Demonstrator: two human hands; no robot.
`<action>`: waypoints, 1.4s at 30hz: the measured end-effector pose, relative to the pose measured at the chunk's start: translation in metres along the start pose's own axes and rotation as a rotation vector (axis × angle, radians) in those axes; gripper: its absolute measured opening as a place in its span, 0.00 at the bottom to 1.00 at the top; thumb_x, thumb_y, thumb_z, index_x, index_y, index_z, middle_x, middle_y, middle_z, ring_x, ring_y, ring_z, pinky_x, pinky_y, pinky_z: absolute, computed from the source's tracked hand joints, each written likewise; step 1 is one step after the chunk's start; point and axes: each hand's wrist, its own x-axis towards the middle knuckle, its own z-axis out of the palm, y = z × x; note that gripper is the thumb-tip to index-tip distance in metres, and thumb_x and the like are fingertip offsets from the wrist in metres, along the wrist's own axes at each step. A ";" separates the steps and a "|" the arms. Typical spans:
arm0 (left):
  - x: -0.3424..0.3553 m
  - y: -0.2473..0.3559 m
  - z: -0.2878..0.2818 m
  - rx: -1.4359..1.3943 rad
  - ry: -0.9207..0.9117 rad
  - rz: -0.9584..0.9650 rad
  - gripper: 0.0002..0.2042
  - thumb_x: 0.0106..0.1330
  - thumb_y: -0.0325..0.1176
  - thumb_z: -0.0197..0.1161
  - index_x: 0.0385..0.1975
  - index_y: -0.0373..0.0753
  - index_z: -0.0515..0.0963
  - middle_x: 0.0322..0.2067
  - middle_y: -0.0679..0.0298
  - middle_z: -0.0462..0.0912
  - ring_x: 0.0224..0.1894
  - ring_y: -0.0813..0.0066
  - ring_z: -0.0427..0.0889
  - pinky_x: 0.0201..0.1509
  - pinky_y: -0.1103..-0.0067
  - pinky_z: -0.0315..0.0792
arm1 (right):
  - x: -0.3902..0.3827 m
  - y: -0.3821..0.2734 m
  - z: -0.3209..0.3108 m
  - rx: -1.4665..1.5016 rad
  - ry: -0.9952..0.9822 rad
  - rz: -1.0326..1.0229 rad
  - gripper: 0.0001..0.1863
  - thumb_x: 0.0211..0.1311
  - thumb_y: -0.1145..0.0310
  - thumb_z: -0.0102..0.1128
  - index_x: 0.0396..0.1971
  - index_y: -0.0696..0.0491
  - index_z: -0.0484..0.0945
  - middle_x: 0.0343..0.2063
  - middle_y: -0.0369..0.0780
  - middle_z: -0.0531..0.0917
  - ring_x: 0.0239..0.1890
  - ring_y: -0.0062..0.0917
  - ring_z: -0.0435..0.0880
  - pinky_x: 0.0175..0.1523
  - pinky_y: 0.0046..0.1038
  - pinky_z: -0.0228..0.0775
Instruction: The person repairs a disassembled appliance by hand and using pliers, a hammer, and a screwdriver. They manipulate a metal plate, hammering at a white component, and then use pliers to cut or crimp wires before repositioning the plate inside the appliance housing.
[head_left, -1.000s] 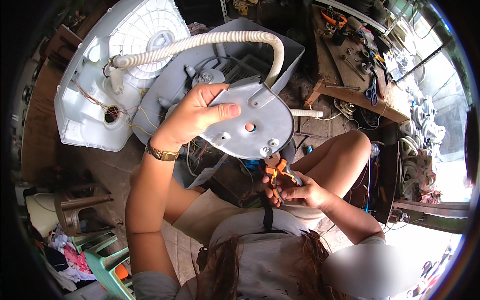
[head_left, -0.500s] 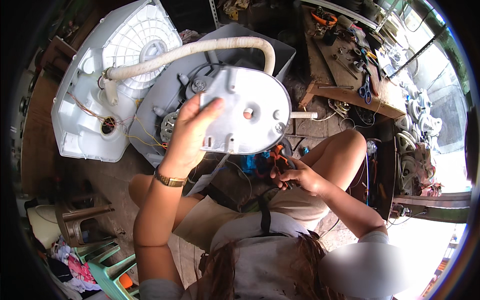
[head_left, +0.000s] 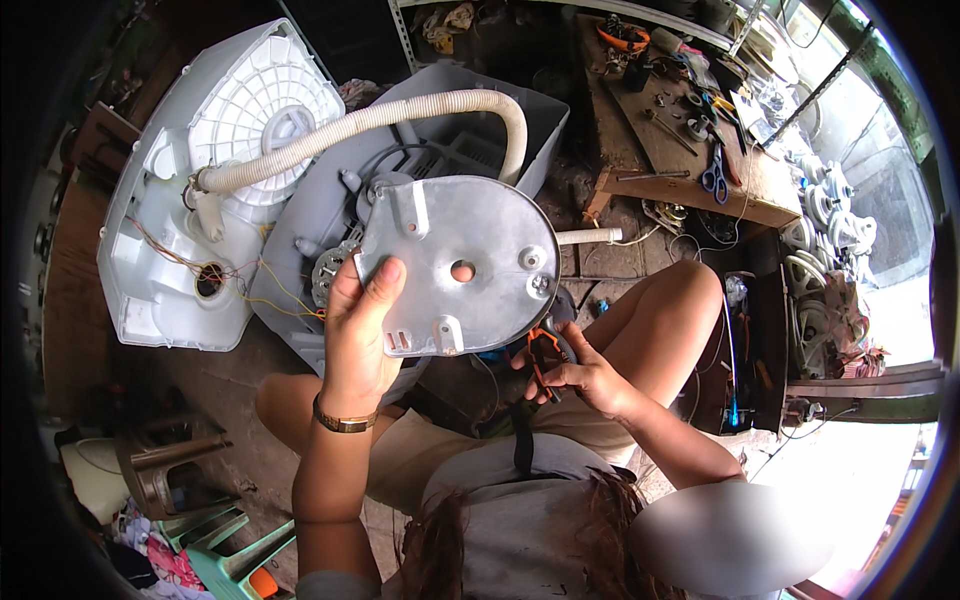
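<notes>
A rounded silver metal plate (head_left: pixel 440 300) with a central hole and several small fittings is gripped at its lower left by my left hand (head_left: pixel 365 320), thumb on its face and a watch at the wrist. Just below the plate's right edge, my right hand (head_left: pixel 575 370) is closed on orange-and-black pliers (head_left: pixel 545 342); their tip is partly hidden. Behind the plate lies a grey appliance housing (head_left: pixel 530 130), its inner parts partly covered by it, with a white corrugated hose (head_left: pixel 420 103) arched over. A white plastic shell (head_left: pixel 165 270) with loose coloured wires stands to the left.
A wooden workbench (head_left: pixel 630 140) at back right holds scissors (head_left: pixel 714 180) and small tools. White round parts (head_left: pixel 830 225) are piled at the right beside a dark box (head_left: pixel 750 390). A green plastic stool (head_left: pixel 240 550) and brown stool (head_left: pixel 165 460) are at lower left. My bent legs frame the work.
My left hand has brought the plate lower and slightly left, turning it so its face is more upright in view. My right hand with the pliers has shifted slightly.
</notes>
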 end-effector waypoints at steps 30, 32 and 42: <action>0.021 -0.155 -0.081 -0.466 0.242 -0.365 0.22 0.63 0.28 0.57 0.58 0.36 0.66 0.52 0.58 0.75 0.55 0.63 0.74 0.60 0.66 0.68 | -0.090 -0.059 -0.122 -0.396 1.017 -0.582 0.19 0.55 0.73 0.54 0.49 0.57 0.70 0.36 0.40 0.80 0.31 0.24 0.82 0.37 0.24 0.73; 0.018 -0.200 -0.086 -0.388 0.290 -0.375 0.21 0.65 0.28 0.56 0.58 0.35 0.65 0.54 0.58 0.73 0.57 0.64 0.72 0.62 0.65 0.66 | -0.074 -0.031 -0.166 -0.481 1.067 -0.516 0.17 0.52 0.78 0.51 0.45 0.56 0.73 0.31 0.37 0.79 0.28 0.19 0.78 0.31 0.20 0.68; 0.044 -0.383 -0.118 -0.049 0.520 -0.501 0.17 0.59 0.16 0.54 0.49 0.32 0.69 0.45 0.58 0.76 0.46 0.67 0.78 0.52 0.73 0.71 | -0.022 0.149 -0.249 -0.588 0.978 -0.048 0.17 0.55 0.72 0.58 0.45 0.59 0.74 0.32 0.38 0.80 0.31 0.21 0.77 0.36 0.24 0.70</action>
